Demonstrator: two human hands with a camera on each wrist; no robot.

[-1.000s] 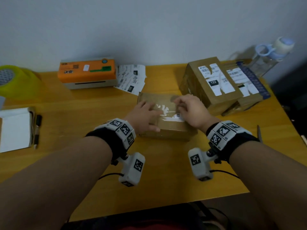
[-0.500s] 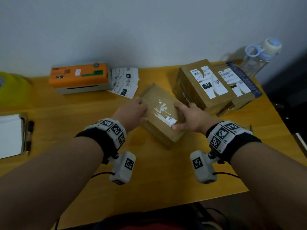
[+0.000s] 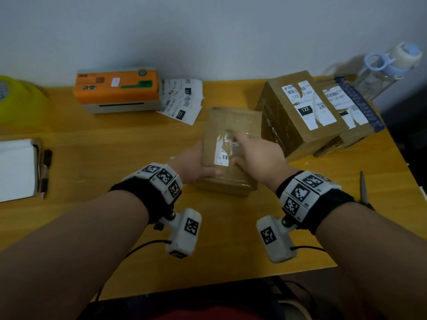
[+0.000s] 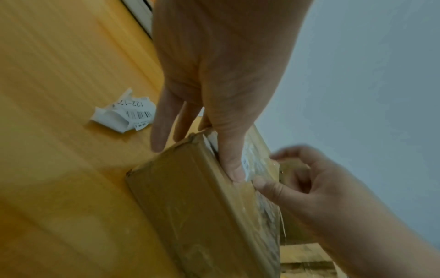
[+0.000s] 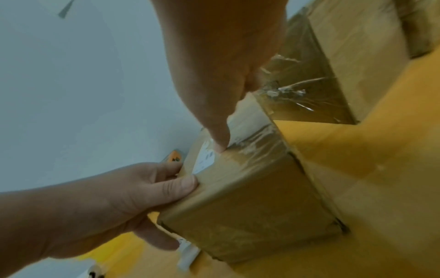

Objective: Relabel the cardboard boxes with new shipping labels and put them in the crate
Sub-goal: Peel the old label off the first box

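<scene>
A small brown cardboard box (image 3: 231,125) lies lengthwise on the wooden table, with a torn white old label (image 3: 221,153) under clear tape on its top. My left hand (image 3: 196,162) grips the box's near left corner, thumb on top and fingers down the side; the left wrist view shows this hand (image 4: 214,94) on the box (image 4: 190,197). My right hand (image 3: 254,153) rests on the top with curled fingers that pinch at the old label's edge (image 4: 250,161). In the right wrist view a fingertip (image 5: 221,146) presses the label (image 5: 204,159).
Two larger labelled boxes (image 3: 300,109) (image 3: 346,107) stand close to the right. An orange label printer (image 3: 117,88) and loose new labels (image 3: 182,100) sit at the back. A water bottle (image 3: 388,65), a notebook (image 3: 16,169), a pen (image 3: 45,167) and a crumpled label (image 4: 123,114) lie around.
The box has been turned from crosswise to lengthwise. My left hand has shifted to its near left corner, and my right hand has moved onto the old label.
</scene>
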